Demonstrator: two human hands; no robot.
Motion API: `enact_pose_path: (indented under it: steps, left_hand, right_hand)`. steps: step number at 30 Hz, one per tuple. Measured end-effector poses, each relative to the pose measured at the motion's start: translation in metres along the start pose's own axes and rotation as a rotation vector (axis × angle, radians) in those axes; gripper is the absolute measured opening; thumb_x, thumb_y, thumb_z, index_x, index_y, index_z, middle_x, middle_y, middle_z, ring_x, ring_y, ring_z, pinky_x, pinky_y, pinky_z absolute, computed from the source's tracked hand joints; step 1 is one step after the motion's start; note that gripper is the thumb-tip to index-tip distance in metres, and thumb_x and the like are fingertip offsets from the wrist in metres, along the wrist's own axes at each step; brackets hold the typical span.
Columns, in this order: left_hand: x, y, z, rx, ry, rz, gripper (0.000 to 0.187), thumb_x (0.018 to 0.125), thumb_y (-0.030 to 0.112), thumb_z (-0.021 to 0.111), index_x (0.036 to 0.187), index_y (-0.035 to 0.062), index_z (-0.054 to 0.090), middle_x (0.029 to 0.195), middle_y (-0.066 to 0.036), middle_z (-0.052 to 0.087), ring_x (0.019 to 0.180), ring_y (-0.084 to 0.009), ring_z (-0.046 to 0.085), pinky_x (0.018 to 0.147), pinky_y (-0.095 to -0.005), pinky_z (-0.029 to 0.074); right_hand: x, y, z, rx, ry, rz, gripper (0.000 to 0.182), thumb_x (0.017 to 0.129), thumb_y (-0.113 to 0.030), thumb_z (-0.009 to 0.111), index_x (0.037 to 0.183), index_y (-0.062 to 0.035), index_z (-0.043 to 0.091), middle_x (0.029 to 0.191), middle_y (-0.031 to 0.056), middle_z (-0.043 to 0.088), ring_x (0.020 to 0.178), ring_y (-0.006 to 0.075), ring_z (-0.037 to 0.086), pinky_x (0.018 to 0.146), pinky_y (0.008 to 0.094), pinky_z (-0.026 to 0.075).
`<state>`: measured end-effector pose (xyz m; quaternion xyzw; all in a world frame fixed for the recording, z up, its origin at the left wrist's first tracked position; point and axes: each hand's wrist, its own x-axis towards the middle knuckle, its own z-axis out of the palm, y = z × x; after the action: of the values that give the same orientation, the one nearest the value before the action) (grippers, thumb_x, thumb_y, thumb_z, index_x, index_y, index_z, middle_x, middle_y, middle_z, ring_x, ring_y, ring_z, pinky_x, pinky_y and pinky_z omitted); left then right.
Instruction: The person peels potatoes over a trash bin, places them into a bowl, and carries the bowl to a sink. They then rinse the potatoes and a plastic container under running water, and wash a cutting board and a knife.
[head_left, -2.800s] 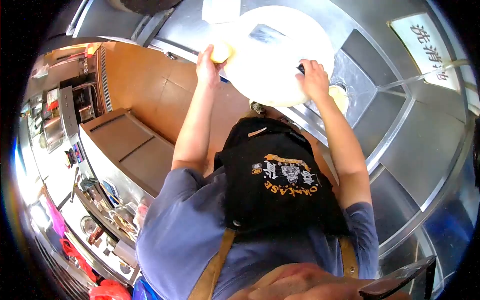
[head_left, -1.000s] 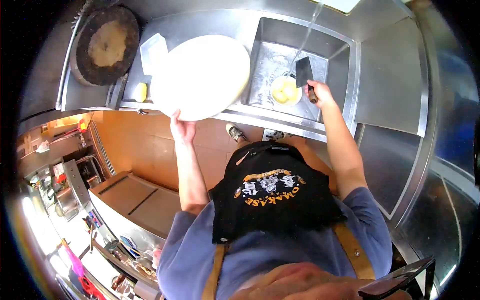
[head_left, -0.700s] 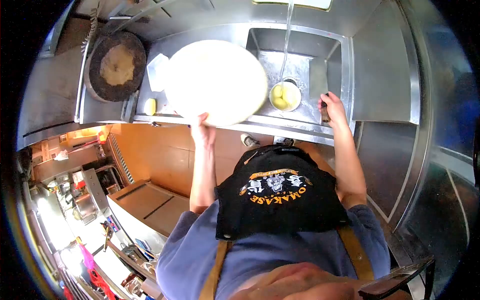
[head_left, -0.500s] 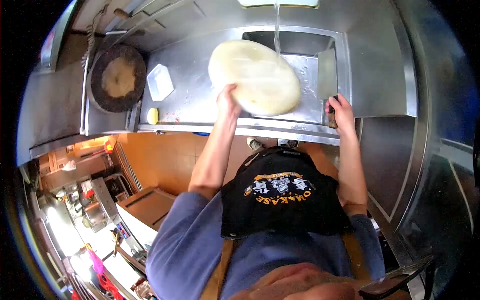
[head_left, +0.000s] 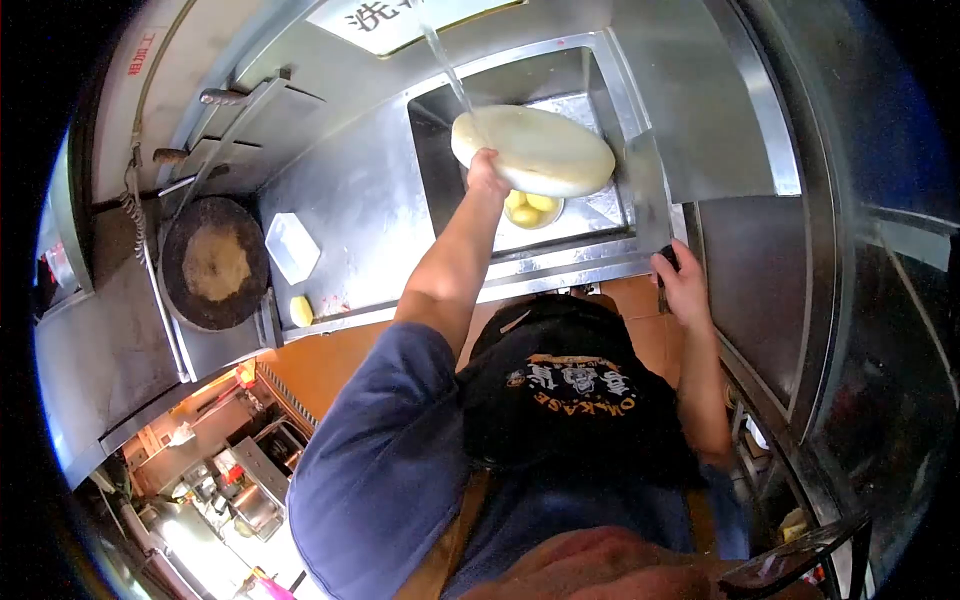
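My left hand grips the near edge of a large round pale board, tilted above the sink. Water from above runs onto the board's left part. Below the board, a bowl with several peeled yellow pieces is partly hidden. Right of the sink, my right hand is closed on the dark handle of a cleaver, whose wide blade points away from me over the sink's right rim.
A white plastic tray lies on the steel counter, with a yellow piece near the front edge. Farther left stands a dark round pan. A signboard hangs behind the sink.
The camera view has shifted and turned. The board has moved over the sink under the water, and the bowl of yellow pieces now shows. The cleaver stays in my right hand.
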<state>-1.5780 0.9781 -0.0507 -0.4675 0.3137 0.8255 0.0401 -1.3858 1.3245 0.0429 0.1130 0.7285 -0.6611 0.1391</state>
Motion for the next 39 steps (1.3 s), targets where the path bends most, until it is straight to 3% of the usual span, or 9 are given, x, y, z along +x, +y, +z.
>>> enact_pose_path:
  steps: [6, 11, 17, 20, 22, 27, 32, 36, 39]
  left_hand:
    - [0.040, -0.002, 0.006, -0.276, -0.042, 0.052, 0.050, 0.092, 0.026, 0.054, 0.134, -0.0005, 0.044, 0.134, -0.017, 0.052, 0.121, -0.0337, 0.051, 0.108, -0.0462, 0.038]
    - [0.036, 0.005, 0.032, -0.346, 0.199, 0.053, 0.049, 0.094, 0.029, 0.057, 0.132, -0.0017, 0.046, 0.128, -0.016, 0.057, 0.112, -0.0322, 0.059, 0.103, -0.0410, 0.044]
    - [0.051, 0.003, 0.025, -0.365, 0.180, 0.074, 0.045, 0.095, 0.025, 0.055, 0.130, -0.0015, 0.047, 0.131, -0.016, 0.055, 0.114, -0.0311, 0.058, 0.102, -0.0447, 0.044]
    - [0.010, 0.002, 0.030, -0.227, 0.243, 0.015, 0.043, 0.094, 0.021, 0.055, 0.129, -0.0029, 0.048, 0.129, -0.016, 0.056, 0.112, -0.0321, 0.058, 0.101, -0.0467, 0.045]
    - [0.011, -0.007, 0.014, -0.251, 0.174, -0.016, 0.044, 0.093, 0.020, 0.056, 0.129, -0.0030, 0.048, 0.127, -0.016, 0.056, 0.111, -0.0328, 0.059, 0.100, -0.0472, 0.046]
    - [0.034, -0.035, -0.029, -0.258, 0.019, -0.125, 0.045, 0.087, 0.016, 0.059, 0.127, -0.0037, 0.047, 0.122, -0.019, 0.058, 0.109, -0.0350, 0.059, 0.094, -0.0499, 0.048]
    - [0.015, -0.066, -0.046, -0.272, 0.191, 0.015, 0.051, 0.080, 0.007, 0.065, 0.126, -0.0045, 0.046, 0.118, -0.019, 0.058, 0.104, -0.0353, 0.060, 0.089, -0.0505, 0.051]
    - [-0.003, -0.073, -0.049, -0.433, 0.136, -0.020, 0.052, 0.081, 0.004, 0.065, 0.128, -0.0032, 0.044, 0.119, -0.018, 0.057, 0.107, -0.0344, 0.058, 0.093, -0.0483, 0.049]
    - [-0.015, -0.070, -0.055, -0.484, 0.090, -0.134, 0.050, 0.084, 0.006, 0.061, 0.129, -0.0021, 0.042, 0.122, -0.019, 0.055, 0.110, -0.0349, 0.056, 0.096, -0.0476, 0.047]
  right_hand:
    - [-0.008, -0.009, 0.005, 0.025, -0.001, 0.041, 0.032, 0.093, -0.015, 0.061, 0.117, 0.0045, 0.055, 0.084, 0.0009, 0.060, 0.072, 0.0085, 0.053, 0.065, 0.0247, 0.045]
    - [0.003, -0.015, 0.012, 0.041, -0.021, 0.012, 0.017, 0.093, -0.010, 0.056, 0.106, 0.0003, 0.056, 0.075, -0.0006, 0.055, 0.063, 0.0084, 0.050, 0.059, 0.0245, 0.042]
    - [0.015, -0.029, 0.021, -0.092, 0.006, 0.102, 0.039, 0.091, -0.015, 0.061, 0.125, 0.0012, 0.053, 0.092, 0.0067, 0.064, 0.078, 0.0125, 0.058, 0.071, 0.0269, 0.047]
    - [0.041, -0.035, 0.024, -0.355, -0.006, -0.048, 0.047, 0.086, -0.015, 0.063, 0.129, 0.0010, 0.052, 0.106, 0.0169, 0.065, 0.096, 0.0233, 0.063, 0.083, 0.0330, 0.048]
    - [0.076, -0.066, 0.031, -0.755, -0.131, -0.280, 0.051, 0.082, -0.016, 0.064, 0.130, -0.0035, 0.052, 0.119, 0.0219, 0.060, 0.112, 0.0339, 0.058, 0.093, 0.0390, 0.046]
    - [0.189, -0.116, 0.076, -1.244, -0.563, -0.166, 0.040, 0.078, -0.015, 0.062, 0.118, -0.0103, 0.064, 0.118, 0.0185, 0.062, 0.110, 0.0362, 0.058, 0.094, 0.0409, 0.047]
    - [0.328, -0.019, 0.171, -1.545, -0.673, -0.094, 0.039, 0.074, -0.016, 0.060, 0.111, -0.0082, 0.066, 0.112, 0.0179, 0.064, 0.102, 0.0342, 0.063, 0.088, 0.0424, 0.050]
    - [0.365, -0.007, 0.205, -1.551, -0.635, -0.218, 0.040, 0.072, -0.016, 0.061, 0.111, -0.0056, 0.066, 0.110, 0.0190, 0.065, 0.096, 0.0338, 0.065, 0.081, 0.0420, 0.053]
    - [0.319, -0.070, 0.197, -1.464, -0.949, -0.163, 0.047, 0.069, -0.016, 0.068, 0.116, -0.0107, 0.066, 0.109, 0.0184, 0.066, 0.093, 0.0327, 0.066, 0.074, 0.0399, 0.054]
